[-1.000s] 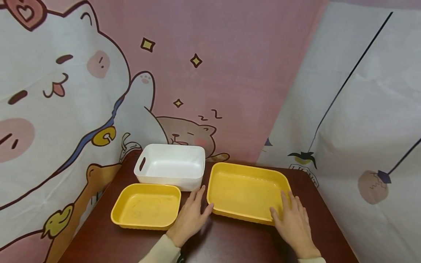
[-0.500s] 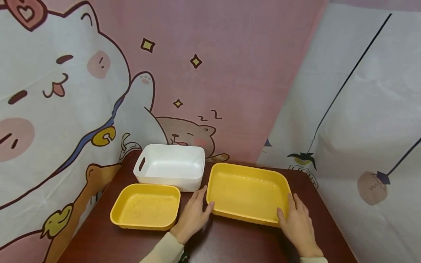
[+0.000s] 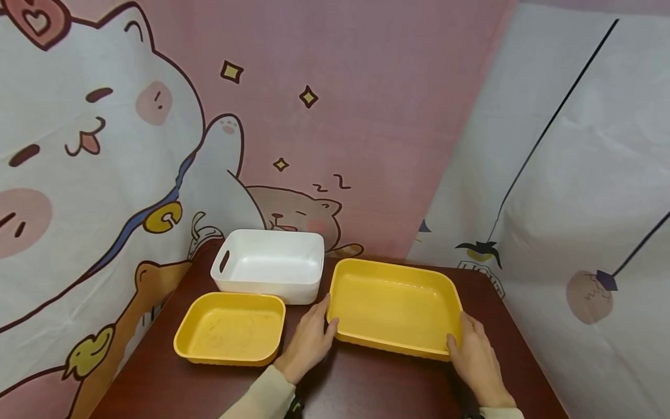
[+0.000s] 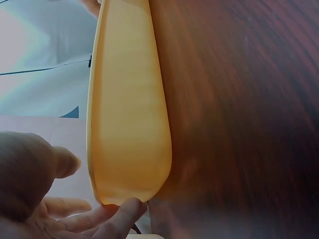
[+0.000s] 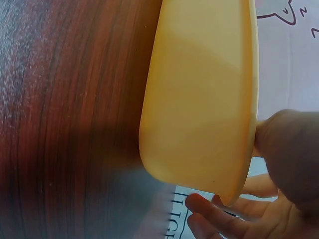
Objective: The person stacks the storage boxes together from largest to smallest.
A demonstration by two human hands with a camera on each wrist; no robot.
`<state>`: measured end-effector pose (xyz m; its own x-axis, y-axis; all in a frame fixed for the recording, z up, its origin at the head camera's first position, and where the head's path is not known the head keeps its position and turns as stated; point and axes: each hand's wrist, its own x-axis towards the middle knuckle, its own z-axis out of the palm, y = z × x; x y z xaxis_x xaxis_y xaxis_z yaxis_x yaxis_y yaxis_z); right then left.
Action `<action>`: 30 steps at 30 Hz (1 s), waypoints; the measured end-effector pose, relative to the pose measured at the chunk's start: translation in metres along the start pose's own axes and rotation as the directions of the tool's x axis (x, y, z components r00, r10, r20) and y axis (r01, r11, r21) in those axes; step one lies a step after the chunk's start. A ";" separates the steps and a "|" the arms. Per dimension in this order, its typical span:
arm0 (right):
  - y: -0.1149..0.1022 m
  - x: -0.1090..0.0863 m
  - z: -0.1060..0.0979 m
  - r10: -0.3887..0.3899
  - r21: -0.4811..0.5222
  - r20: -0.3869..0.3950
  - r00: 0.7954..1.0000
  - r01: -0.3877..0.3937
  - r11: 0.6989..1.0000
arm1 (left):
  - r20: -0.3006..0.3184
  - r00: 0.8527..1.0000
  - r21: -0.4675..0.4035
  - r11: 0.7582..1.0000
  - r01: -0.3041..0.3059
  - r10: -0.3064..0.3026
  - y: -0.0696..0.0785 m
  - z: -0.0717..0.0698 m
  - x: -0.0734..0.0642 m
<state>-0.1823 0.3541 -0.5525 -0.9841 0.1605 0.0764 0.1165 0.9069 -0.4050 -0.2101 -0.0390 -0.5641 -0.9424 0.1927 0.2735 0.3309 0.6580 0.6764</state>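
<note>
We judge the big yellow tray (image 3: 395, 305), lower right, light, stiff, perhaps slippery, best held by its ends, where left hand (image 3: 307, 340) and right hand (image 3: 477, 358) (fingers loosely spread, gripping nothing) touch it.

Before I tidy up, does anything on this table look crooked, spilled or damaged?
The large yellow tray looks slightly askew: its front edge slants more than that of the white bin. I see no spill or breakage.
</note>
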 end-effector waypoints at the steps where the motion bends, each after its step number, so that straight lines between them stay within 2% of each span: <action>1: 0.001 0.000 0.000 0.002 0.003 0.003 1.000 -0.002 1.000 | 0.000 1.000 -0.003 1.000 -0.001 0.001 0.000 0.000 0.000; 6: 0.002 0.001 -0.002 0.006 0.026 0.017 1.000 -0.006 1.000 | 0.000 1.000 -0.008 1.000 0.003 -0.003 -0.003 0.002 0.001; 14: 0.005 0.000 -0.002 0.001 0.040 -0.010 1.000 -0.001 0.999 | 0.000 1.000 -0.011 1.000 0.009 -0.009 -0.003 0.003 0.002; 20: 0.004 0.000 -0.002 0.005 0.054 -0.003 1.000 -0.005 0.999 | -0.017 1.000 -0.001 1.000 -0.001 0.001 -0.004 0.003 0.002; 30: 0.003 0.001 -0.001 0.006 0.067 -0.010 1.000 -0.005 0.998 | -0.026 1.000 -0.006 1.000 0.003 -0.004 -0.002 -0.002 -0.004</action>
<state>-0.1827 0.3569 -0.5528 -0.9820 0.1698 0.0831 0.1124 0.8779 -0.4655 -0.2072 -0.0431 -0.5651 -0.9419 0.1716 0.2887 0.3280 0.6542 0.6815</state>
